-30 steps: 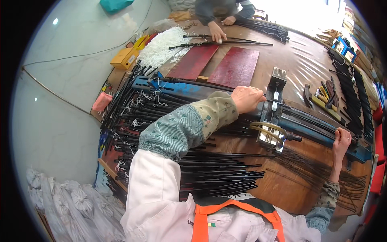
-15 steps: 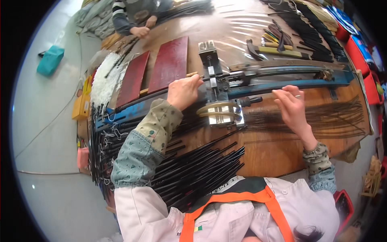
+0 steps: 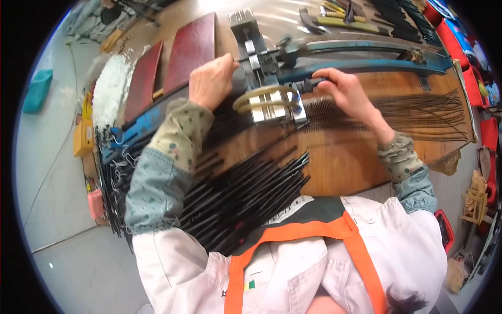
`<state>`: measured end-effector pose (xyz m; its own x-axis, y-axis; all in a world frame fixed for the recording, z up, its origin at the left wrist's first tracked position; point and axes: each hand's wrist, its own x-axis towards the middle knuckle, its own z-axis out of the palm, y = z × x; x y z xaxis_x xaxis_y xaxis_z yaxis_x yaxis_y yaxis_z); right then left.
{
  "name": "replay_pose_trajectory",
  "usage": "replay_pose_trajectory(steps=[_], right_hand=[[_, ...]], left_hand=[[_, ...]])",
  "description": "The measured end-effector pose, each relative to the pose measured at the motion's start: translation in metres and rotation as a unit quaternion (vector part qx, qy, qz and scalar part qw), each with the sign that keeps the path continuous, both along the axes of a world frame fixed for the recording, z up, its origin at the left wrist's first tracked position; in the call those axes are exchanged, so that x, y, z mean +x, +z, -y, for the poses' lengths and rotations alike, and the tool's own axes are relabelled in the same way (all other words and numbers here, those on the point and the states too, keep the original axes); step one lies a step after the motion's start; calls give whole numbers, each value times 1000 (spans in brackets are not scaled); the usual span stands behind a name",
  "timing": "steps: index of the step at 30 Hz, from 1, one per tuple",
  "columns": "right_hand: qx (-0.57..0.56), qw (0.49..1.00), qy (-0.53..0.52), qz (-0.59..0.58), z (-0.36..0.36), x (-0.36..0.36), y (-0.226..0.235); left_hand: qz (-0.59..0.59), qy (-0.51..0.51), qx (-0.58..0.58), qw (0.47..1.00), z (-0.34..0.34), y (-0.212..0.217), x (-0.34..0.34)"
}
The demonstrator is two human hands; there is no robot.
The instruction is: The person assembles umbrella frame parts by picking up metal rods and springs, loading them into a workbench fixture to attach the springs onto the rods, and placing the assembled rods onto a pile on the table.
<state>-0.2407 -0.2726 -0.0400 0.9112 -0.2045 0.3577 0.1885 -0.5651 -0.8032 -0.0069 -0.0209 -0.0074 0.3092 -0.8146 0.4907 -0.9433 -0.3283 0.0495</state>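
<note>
The left hand (image 3: 212,81) is clenched over the left side of a metal bench press (image 3: 264,78) that stands near the far edge of the wooden counter (image 3: 340,167); whether it pinches a thin black rod (image 3: 232,107) there cannot be told. The right hand (image 3: 348,91) is wrapped round the near blue lever arm (image 3: 366,65) where it meets the press, fingers curled under it.

A fan of black rods (image 3: 246,196) lies across the near left corner of the counter, overhanging the near edge toward the person's orange apron (image 3: 314,240). A second spread of thinner dark wires (image 3: 418,112) lies toward the right edge, just beside the right hand. Two dark red boards (image 3: 191,49) lie at the far left.

Judgement on handling: the rods look light, slender and stiff, smooth-coated and liable to roll or slide off the pile if disturbed. One rod is best pinched near the end, close to the press, so it does not whip or flex. The lever appears heavy and rigid steel; a full-palm hold suits it.
</note>
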Motion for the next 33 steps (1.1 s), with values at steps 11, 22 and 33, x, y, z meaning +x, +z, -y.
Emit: replay_pose_trajectory(steps=[11, 22, 33], right_hand=[[-266, 960, 79, -46, -93, -47, -32], [0, 996, 23, -82, -72, -45, -42], [-185, 973, 135, 23, -55, -67, 12]], left_hand=[[209, 165, 14, 964, -89, -21, -8], [-228, 102, 112, 962, -65, -86, -178], [-331, 11, 205, 921, -54, -17, -193]])
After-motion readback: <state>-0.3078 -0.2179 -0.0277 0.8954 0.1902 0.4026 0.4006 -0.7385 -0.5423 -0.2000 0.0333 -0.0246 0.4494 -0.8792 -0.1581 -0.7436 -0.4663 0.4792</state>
